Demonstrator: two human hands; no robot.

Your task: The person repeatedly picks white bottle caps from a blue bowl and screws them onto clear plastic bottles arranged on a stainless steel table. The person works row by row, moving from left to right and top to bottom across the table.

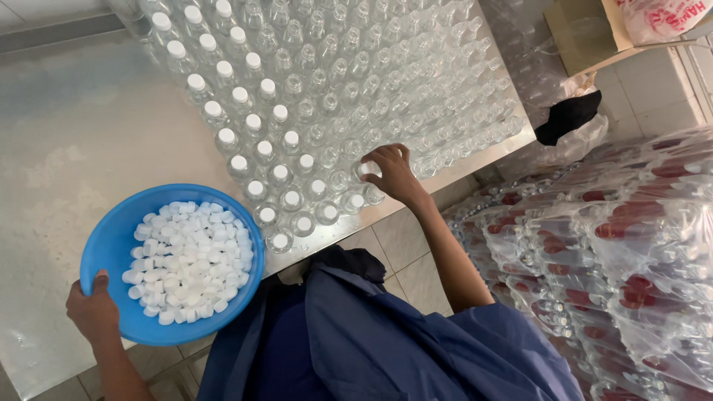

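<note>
My left hand (93,310) grips the near rim of a round blue bowl (104,245) that holds many white bottle caps (189,260). My right hand (394,172) reaches out over a dense block of small clear bottles (356,82) on a steel table, its fingers closed on a white cap (369,169) on top of one bottle at the block's near edge. The bottles to the left of that hand (256,148) wear white caps. Those farther back and to the right stand with open necks.
The steel table (82,134) has wet bare surface left of the bottles. Stacks of shrink-wrapped bottles with red caps (616,252) fill the floor at the right. A black cloth (568,116) and plastic film hang off the table's far corner. Tiled floor (397,241) lies below.
</note>
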